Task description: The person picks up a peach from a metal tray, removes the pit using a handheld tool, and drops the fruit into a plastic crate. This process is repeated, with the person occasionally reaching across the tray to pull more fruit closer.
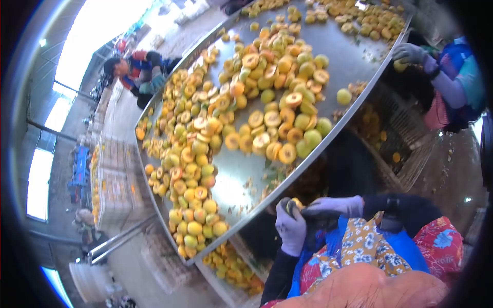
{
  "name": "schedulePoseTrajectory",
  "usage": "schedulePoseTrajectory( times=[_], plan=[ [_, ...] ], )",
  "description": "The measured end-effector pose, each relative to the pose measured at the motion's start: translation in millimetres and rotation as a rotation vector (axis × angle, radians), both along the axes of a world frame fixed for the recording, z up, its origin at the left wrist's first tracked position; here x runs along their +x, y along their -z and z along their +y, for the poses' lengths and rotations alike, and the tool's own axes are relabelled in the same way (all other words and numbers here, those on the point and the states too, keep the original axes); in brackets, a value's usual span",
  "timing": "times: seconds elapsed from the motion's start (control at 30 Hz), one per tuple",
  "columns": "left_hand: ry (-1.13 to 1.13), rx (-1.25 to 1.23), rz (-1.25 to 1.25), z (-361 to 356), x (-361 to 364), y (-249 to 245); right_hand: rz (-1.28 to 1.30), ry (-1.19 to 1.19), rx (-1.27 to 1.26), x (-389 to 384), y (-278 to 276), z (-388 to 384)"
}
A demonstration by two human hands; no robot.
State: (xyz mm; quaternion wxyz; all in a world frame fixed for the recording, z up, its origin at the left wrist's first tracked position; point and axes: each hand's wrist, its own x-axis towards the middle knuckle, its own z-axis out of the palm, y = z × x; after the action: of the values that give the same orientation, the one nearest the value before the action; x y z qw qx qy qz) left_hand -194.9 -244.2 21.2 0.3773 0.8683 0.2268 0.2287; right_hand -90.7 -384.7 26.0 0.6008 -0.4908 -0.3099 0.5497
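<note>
Both my hands wear pale purple gloves with dark palms, below the metal table's near edge. My left hand [291,226] is closed, with a bit of yellow fruit [297,203] showing at its fingertips. Right beside it, my right hand [336,205] reaches in from the right with its fingers bent towards the fruit; whatever it grips is too small to tell. Halved and whole yellow-green fruits [272,119] lie heaped on the metal table [231,182] beyond my hands.
A co-worker [452,77] at the upper right holds a fruit by the table edge. Another person [141,72] leans in at the far side. Crates [411,167] stand below the table at right; more fruit [231,269] lies in a crate under its lower corner.
</note>
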Motion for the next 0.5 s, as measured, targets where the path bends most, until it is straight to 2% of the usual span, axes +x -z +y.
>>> schedulePoseTrajectory(
  times=[0.03,0.1,0.2,0.23,0.3,0.4,0.47,0.5],
  plan=[
    [-0.013,-0.055,-0.012,0.2,3.6,3.7,0.352,-0.066,-0.334,-2.0,-6.7,3.4],
    [0.051,-0.234,0.107,9.6,2.9,3.3,0.248,-0.029,-0.241,-8.8,-7.1,7.8],
    [0.039,-0.244,0.17,13.0,4.9,1.4,0.224,-0.031,0.016,-8.9,2.1,1.4],
    [0.04,-0.139,0.147,7.7,5.1,-4.1,0.258,-0.021,-0.061,-9.0,4.9,1.6],
    [0.057,-0.116,0.09,3.8,6.9,2.0,0.259,0.012,-0.125,-13.0,12.4,2.7],
    [0.122,-0.329,0.29,23.7,11.9,24.8,0.185,0.028,-0.034,-11.6,18.8,2.4],
    [0.141,-0.405,0.136,23.0,12.8,33.5,0.632,-0.03,-0.096,-7.2,14.9,0.2],
    [0.146,-0.443,0.065,20.7,9.7,39.3,0.994,-0.104,-0.116,-2.9,25.0,-0.8]
  ],
)
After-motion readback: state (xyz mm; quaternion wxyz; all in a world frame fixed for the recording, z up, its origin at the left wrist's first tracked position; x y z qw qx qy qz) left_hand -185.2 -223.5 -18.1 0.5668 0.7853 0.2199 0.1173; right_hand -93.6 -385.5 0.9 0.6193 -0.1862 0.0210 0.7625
